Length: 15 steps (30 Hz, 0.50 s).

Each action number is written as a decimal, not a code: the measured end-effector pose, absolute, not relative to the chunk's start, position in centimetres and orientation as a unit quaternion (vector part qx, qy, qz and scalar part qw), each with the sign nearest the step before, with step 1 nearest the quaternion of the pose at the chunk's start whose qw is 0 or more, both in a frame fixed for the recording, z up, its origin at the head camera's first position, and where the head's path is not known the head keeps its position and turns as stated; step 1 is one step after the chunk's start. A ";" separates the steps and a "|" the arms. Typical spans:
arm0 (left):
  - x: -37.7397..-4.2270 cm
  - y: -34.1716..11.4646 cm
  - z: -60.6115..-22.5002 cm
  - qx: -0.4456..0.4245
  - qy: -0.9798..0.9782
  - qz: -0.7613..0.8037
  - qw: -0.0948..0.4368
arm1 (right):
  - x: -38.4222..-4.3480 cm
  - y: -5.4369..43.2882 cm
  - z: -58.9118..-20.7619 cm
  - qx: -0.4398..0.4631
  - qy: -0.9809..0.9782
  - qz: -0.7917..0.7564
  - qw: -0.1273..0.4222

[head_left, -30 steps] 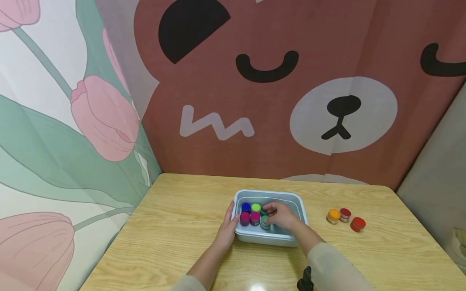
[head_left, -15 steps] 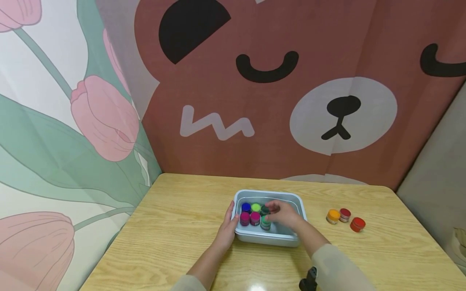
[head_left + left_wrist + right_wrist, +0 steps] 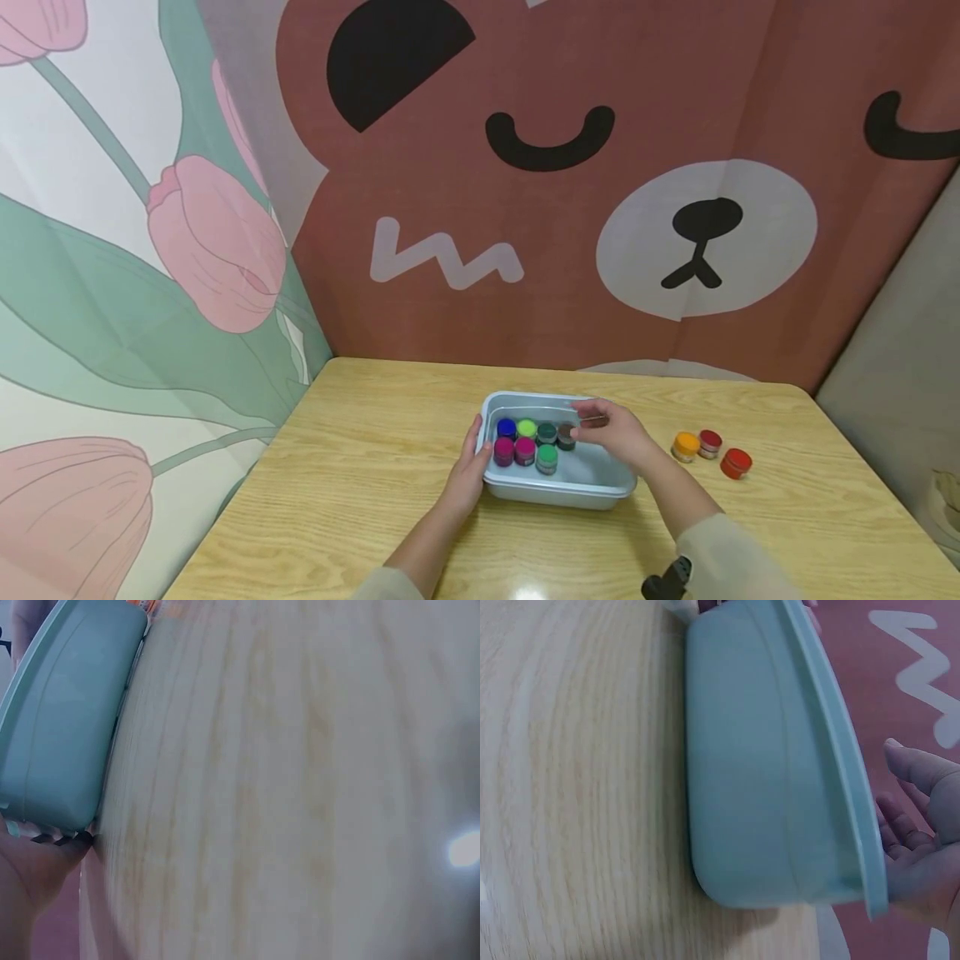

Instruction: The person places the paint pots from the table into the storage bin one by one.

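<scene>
One View High, Two Low

From my head, one view looked forward and down over the table to the bear backdrop. Both wrist views sat low and close, turned sideways, facing the near wall of the tray; the left caught it at the upper left corner, the right mid-frame (nearly top to bottom). Head and right wrist shared the white squiggle.

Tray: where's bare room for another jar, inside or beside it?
Inside the tray, along its front, right of the light green jar; on the table, left of the left hand. Crowded: the tray's jar-filled left half, and back right, under the right hand.
</scene>
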<state>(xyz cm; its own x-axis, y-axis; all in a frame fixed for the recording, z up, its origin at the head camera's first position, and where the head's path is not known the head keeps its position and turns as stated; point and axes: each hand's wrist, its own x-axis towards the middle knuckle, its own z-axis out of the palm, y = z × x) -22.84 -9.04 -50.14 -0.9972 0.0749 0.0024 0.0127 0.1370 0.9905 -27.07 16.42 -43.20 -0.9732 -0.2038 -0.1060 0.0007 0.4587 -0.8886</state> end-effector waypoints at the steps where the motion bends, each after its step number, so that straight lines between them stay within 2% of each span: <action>1: -22.8 -9.0 -50.1 0.029 0.753 0.657 0.024 | -27.0 16.7 -43.1 -0.055 0.850 -0.515 0.097; 15: -22.9 -9.0 -50.4 0.024 0.753 0.658 0.028 | -25.9 22.2 -41.9 -0.062 0.858 -0.507 0.057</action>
